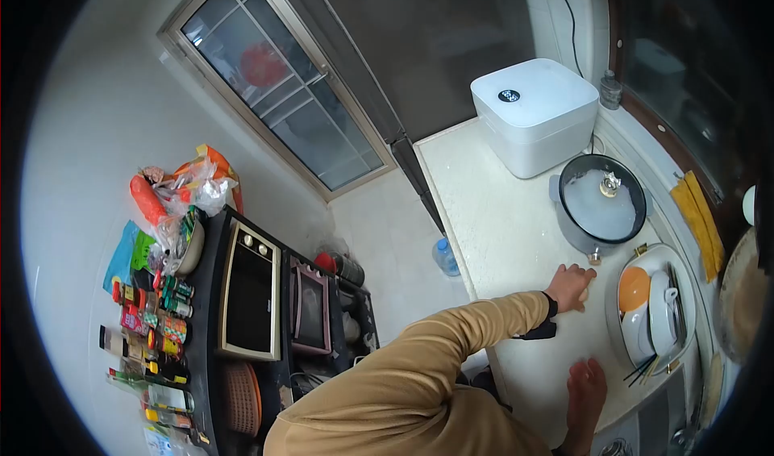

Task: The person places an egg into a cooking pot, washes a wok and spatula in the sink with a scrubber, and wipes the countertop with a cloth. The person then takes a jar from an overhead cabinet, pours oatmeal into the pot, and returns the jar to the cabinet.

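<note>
My left hand (571, 287), below a tan sleeve and a dark wristband, is lowered over the pale counter with its fingers curled. Whatever lies under the fingers, if anything, I cannot make out. Just beyond it, a small shiny brownish piece (594, 258) sits by the base of a round dark-rimmed pot (570, 229) with a glass-like lid and a metallic knob. Near the sink, my right hand (587, 385) is held over the counter's front part, fingers extended and holding nothing visible. A white oval basin (686, 295) with bowls, an orange dish and chopsticks stands to the right.
A white rice cooker (535, 117) stands at the counter's far end. A yellow cloth (698, 222) hangs by the window ledge. The sink (657, 420) is at lower right. Across the floor, a black shelf (208, 295) carries bottles, jars and an oven. A water bottle (445, 256) stands below the counter.
</note>
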The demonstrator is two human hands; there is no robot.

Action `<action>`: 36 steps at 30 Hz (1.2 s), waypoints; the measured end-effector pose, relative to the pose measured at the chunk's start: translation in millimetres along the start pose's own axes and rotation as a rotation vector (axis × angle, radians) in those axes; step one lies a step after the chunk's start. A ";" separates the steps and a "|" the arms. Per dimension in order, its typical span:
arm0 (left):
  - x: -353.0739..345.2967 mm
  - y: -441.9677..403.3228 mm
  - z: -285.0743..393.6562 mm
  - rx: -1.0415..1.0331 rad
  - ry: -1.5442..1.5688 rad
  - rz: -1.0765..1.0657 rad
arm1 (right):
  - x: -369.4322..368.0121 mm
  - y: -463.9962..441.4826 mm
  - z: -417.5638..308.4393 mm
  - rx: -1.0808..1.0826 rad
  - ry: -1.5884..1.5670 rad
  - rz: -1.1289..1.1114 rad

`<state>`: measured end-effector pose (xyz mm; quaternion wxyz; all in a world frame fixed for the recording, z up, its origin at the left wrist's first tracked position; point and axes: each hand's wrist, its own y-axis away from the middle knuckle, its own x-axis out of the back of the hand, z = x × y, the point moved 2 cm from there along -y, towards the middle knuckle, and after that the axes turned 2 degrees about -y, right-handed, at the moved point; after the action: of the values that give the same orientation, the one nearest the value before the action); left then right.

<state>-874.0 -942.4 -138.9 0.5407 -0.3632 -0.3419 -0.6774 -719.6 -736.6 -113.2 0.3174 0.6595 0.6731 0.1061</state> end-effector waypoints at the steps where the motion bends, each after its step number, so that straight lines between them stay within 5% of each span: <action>1: 1.4 -5.0 -2.2 -0.029 -0.008 -0.020 | -3.8 -2.1 -3.2 -0.009 -0.002 -0.001; 19: -18.9 -30.4 -22.2 -0.268 -0.006 -0.188 | -44.5 -26.4 5.0 0.000 -0.295 0.242; 21: -18.2 -30.0 -27.5 -0.363 -0.076 -0.192 | -36.0 -36.1 25.5 0.076 -0.488 0.000; 27: -25.7 -31.5 -47.2 -0.539 -0.126 -0.156 | -79.1 -25.3 23.8 0.030 -0.363 0.345; 30: -42.3 -34.7 -49.8 -0.545 -0.090 -0.062 | -21.8 -47.9 76.3 -0.308 -1.130 -0.313; 31: -41.5 -35.0 -53.2 -0.542 -0.084 -0.061 | -28.3 -48.8 75.8 -0.311 -1.125 -0.309; 34: -30.4 -27.9 -50.5 -0.548 -0.023 -0.036 | -122.6 -25.1 23.4 0.080 -0.615 0.188; 36: -5.5 -21.6 -49.3 -0.515 0.022 0.006 | -146.0 -22.0 13.4 0.113 -0.612 0.185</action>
<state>-900.3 -978.1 -169.9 0.4359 -0.4826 -0.1511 -0.7445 -740.5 -882.2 -94.0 0.4568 0.7359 0.4884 -0.1063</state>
